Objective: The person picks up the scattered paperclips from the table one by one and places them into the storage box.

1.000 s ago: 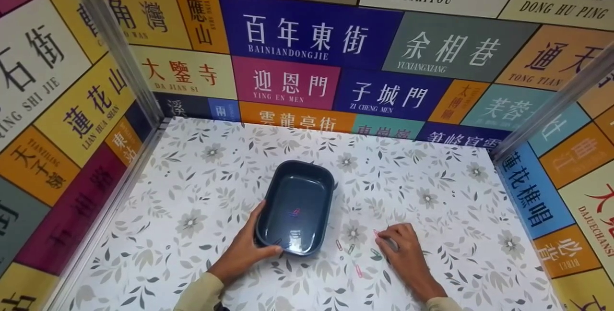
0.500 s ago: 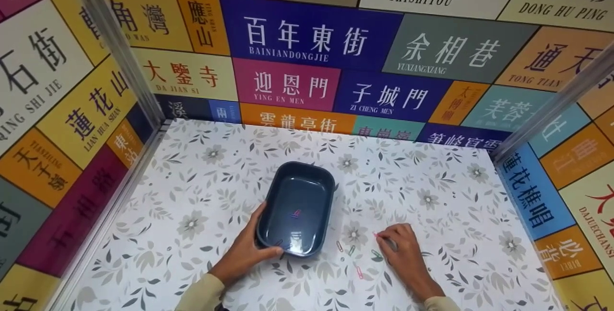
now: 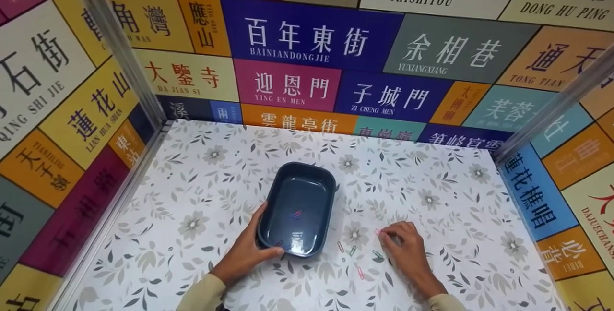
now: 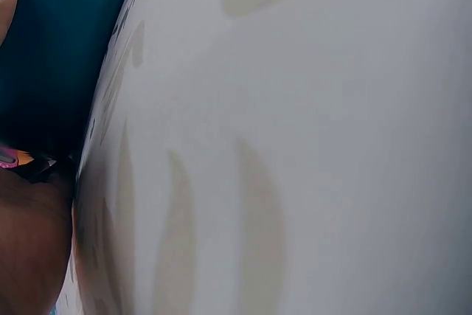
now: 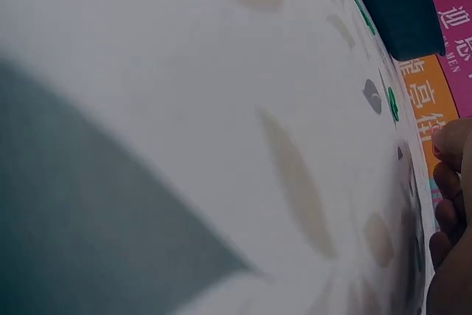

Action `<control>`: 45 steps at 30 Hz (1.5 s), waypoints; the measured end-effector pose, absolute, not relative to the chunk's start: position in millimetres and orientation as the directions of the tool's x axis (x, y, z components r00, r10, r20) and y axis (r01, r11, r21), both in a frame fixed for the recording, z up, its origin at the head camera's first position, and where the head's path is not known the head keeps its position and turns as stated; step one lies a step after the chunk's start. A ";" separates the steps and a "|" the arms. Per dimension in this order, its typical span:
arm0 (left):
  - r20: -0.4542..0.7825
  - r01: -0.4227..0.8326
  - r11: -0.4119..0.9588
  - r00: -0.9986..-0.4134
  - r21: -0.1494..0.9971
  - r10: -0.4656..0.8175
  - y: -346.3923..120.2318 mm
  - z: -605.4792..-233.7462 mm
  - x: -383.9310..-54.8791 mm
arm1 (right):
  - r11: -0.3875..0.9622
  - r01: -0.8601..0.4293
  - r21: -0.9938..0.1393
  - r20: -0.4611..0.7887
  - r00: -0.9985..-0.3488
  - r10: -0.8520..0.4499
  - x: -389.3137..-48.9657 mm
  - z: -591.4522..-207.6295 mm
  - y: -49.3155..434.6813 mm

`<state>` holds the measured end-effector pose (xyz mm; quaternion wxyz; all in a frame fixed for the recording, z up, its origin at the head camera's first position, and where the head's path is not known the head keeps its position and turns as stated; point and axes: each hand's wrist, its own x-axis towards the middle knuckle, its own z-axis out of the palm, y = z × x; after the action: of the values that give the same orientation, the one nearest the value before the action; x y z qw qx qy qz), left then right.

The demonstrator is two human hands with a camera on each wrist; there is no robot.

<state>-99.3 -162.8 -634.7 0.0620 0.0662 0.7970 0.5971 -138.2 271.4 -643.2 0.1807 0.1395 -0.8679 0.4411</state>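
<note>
My left hand [image 3: 247, 256] grips the near left corner of a dark blue rectangular dish [image 3: 301, 188], thumb at the near rim. Small pink and blue paper clips [image 3: 296, 214] lie on the dish's floor. To the right, my right hand [image 3: 407, 248] pinches a pink paper clip [image 3: 377, 231] between thumb and forefinger, close over the table. Between hand and dish lie a red paper clip [image 3: 341, 247], a green paper clip [image 3: 353, 250], a second green one near the thumb, and a pink paper clip [image 3: 360, 273] nearer me. In the right wrist view, curled fingers [image 5: 446, 182] show at the edge.
The white table [image 3: 216, 191] has a grey leaf-and-flower print. Panels with coloured name signs [image 3: 312, 32] enclose it at the back and both sides. Clear posts [image 3: 139, 76] stand at the back corners.
My right hand has shifted very slightly, and a wider gap shows between its thumb and forefinger. The left hand and dish keep their place.
</note>
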 end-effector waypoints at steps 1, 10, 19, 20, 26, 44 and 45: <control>-0.018 0.033 0.276 -0.984 0.961 0.179 -162.8 -634.4 -99.2 | 0.564 -0.404 -0.720 0.437 -0.896 -0.083 -138.6 -641.8 271.8; -0.039 0.014 0.288 -0.983 0.958 0.177 -163.0 -631.8 -99.1 | 0.540 -0.405 -0.738 0.433 -0.898 -0.082 -141.5 -632.1 270.4; -0.062 -0.010 0.290 -0.983 0.957 0.171 -162.8 -628.7 -99.0 | 0.509 -0.395 -0.764 0.397 -0.911 -0.111 -147.1 -622.5 261.7; -0.058 -0.006 0.289 -0.983 0.957 0.171 -162.7 -628.7 -99.0 | 0.506 -0.401 -0.764 0.399 -0.909 -0.119 -147.8 -621.5 260.3; -0.048 0.004 0.285 -0.983 0.958 0.175 -162.1 -628.7 -99.0 | 0.494 -0.437 -0.752 0.402 -0.897 -0.181 -153.2 -615.8 252.2; -0.043 0.009 0.276 -0.983 0.961 0.181 -161.2 -625.5 -97.8 | 0.512 -0.540 -0.668 0.403 -0.841 -0.361 -176.9 -592.2 230.1; -0.045 0.007 0.279 -0.983 0.960 0.181 -161.4 -625.6 -97.9 | 0.505 -0.552 -0.664 0.410 -0.833 -0.372 -178.2 -590.9 228.7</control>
<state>-97.9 -161.4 -625.6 0.0725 0.0591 0.7963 0.5977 -178.2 228.7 -590.9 0.1075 0.2682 -0.8607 0.4191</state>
